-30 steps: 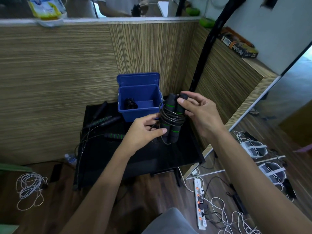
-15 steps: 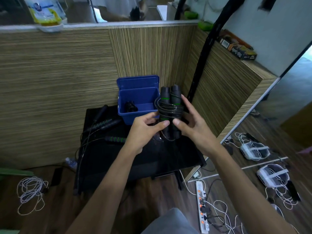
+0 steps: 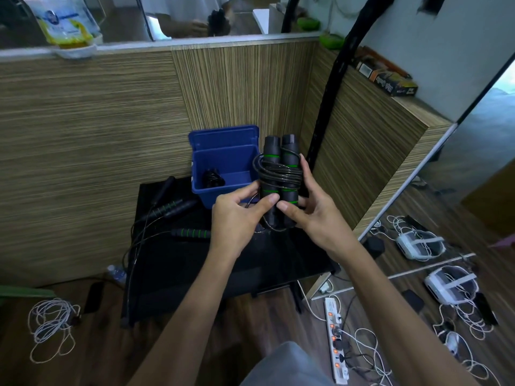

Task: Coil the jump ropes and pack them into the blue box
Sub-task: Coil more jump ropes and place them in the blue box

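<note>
A low black desk (image 3: 195, 263) stands against the wood-grain wall, with the open blue plastic box (image 3: 223, 174) at its back edge; one dark coiled bundle (image 3: 213, 177) already lies inside. Uncoiled black-and-green jump ropes (image 3: 178, 207) sprawl on the desk to the left. Just in front of the box, the left hand (image 3: 237, 215) and right hand (image 3: 309, 210) both grasp a black foam-handled jump rope bundle (image 3: 280, 176), upright, its cord wound around the paired handles. Coiling looks nearly finished; next the loose cord end wants tucking, then lowering the bundle into the box.
</note>
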